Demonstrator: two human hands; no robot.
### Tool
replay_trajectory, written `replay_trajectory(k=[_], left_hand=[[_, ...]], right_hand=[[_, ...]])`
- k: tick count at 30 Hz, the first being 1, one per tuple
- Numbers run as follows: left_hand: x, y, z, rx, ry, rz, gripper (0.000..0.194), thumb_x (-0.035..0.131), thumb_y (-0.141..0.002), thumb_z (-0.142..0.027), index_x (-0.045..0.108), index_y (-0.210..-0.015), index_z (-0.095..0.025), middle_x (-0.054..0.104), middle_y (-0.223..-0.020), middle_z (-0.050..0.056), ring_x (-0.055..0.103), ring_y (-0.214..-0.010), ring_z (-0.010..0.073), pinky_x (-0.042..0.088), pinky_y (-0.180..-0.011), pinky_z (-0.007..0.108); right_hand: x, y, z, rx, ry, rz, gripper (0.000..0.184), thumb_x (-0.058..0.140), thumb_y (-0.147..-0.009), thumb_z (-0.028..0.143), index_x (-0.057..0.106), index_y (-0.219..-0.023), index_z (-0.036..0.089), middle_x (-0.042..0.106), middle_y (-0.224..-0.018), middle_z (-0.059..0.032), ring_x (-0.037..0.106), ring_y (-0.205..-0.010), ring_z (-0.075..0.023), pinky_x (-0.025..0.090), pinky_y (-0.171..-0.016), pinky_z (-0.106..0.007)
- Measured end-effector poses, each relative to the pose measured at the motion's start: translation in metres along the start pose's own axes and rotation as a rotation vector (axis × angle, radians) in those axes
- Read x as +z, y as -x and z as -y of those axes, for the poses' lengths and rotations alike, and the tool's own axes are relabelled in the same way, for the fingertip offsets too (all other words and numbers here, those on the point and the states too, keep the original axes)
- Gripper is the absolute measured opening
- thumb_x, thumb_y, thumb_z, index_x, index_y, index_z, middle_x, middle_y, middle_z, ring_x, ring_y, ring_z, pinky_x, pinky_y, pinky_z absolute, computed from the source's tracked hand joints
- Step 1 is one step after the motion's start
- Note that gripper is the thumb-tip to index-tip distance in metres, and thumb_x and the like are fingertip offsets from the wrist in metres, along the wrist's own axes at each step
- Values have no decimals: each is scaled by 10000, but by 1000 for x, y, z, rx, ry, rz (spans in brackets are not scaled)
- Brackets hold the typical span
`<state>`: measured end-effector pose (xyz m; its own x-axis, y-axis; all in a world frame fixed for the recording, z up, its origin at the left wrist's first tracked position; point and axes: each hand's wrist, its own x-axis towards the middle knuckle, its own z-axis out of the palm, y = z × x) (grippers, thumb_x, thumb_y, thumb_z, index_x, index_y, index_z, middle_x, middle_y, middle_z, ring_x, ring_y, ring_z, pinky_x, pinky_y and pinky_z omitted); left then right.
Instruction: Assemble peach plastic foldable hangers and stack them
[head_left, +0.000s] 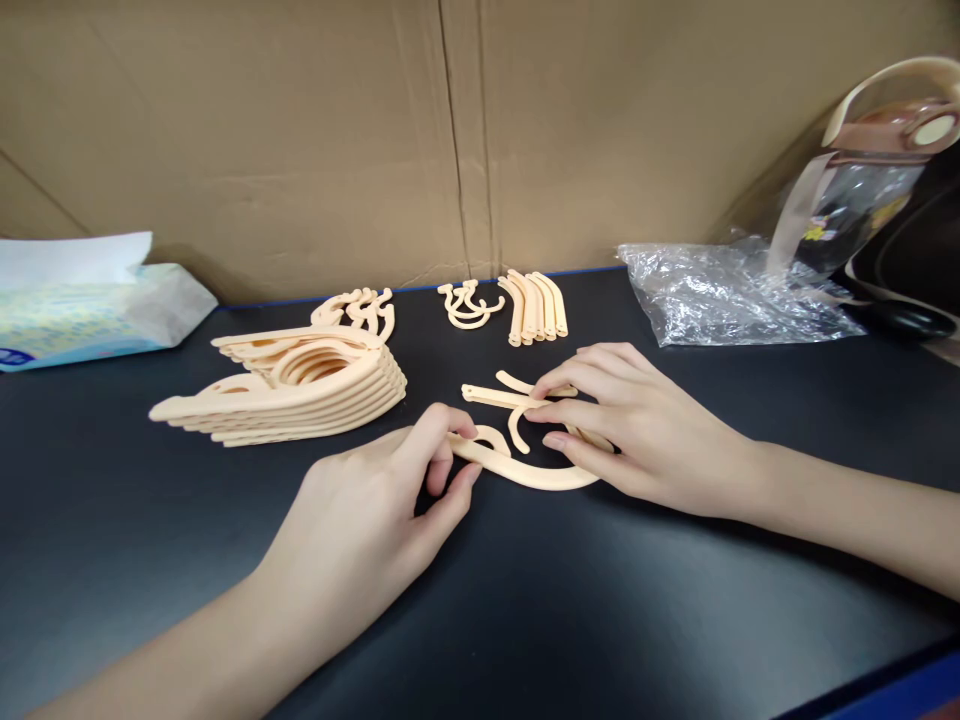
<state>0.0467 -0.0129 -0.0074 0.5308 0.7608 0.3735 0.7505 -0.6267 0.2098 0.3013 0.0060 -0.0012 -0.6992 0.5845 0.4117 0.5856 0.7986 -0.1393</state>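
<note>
My left hand (382, 500) pinches the left end of a curved cream plastic hanger body (544, 475) between thumb and fingers. My right hand (630, 430) lies over the loose cream pieces, its fingers stretched out and apart, fingertips touching them. Under and beside these fingers are a straight arm piece (491, 396), a curved hook (517, 430) and another thin curved piece (514, 381). The hanger body's right end is hidden beneath my right hand. To the left of it all, a stack of cream hanger bodies (315, 400) lies flat on the black table (525, 620).
Behind the stack are several cream curved pieces (356, 310). Further right lie several hooks (472, 305) and a row of arm pieces (534, 308). A tissue pack (97, 310) stands left; a clear plastic bag (720, 300) and a bottle (855, 210) are right. Cardboard (300, 140) rises behind.
</note>
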Motion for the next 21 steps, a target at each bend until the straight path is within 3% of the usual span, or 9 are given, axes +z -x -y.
replay_trajectory(k=[11, 21], left_hand=[[-1, -1, -2, 10, -41, 2, 117, 445, -970, -306, 501, -1047, -239, 563, -752, -61, 540, -513, 109, 392, -468, 205], [-1, -1, 1, 52, -9, 17, 183, 435, -1024, -380, 491, -1101, -224, 608, -957, 15, 650, -861, 212, 482, -659, 314]], right_hand=[[-1, 1, 3, -15, 9, 13, 276, 502, -1008, 224, 738, -1135, 154, 685, -1072, -110, 565, -996, -238, 401, -945, -429], [-1, 1, 3, -61, -19, -5, 249, 505, -1007, 229, 727, -1095, 157, 693, -1040, -99, 594, -999, -229, 403, -994, -443]])
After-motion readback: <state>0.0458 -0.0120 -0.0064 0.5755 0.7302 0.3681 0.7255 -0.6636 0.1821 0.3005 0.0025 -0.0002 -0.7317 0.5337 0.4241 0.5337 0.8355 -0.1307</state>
